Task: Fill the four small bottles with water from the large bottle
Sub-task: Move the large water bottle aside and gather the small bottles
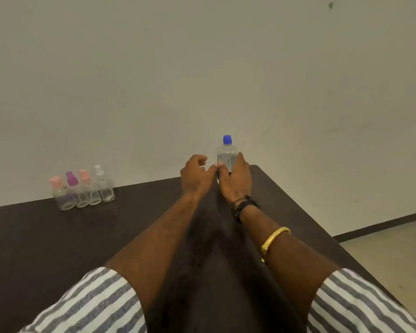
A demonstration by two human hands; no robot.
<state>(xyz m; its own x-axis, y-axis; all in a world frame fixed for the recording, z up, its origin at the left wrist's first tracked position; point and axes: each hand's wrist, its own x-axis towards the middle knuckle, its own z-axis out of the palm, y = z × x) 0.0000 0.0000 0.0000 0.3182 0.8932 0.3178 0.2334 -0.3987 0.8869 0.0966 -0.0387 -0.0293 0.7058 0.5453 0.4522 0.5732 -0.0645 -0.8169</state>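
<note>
- Striped sleeves [89, 304]: 6 o'clock, nearest.
- Large bottle [227, 156]: 12 o'clock, far edge of the table [58, 236], upright, blue cap [227, 139] on.
- Right hand [238, 181]: fingers wrapped round the bottle.
- Left hand [195, 176]: loosely curled, empty, just beside; best used for uncapping.
- Four small bottles [82, 191]: 10 o'clock, capped.

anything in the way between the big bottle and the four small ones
Only the left hand, just beside the large bottle that the right hand grips. Nothing else shows along the table toward the small bottles.

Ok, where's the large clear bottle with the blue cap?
Head view: the bottle stands at the dark table's far right corner, gripped by the right hand.
</note>
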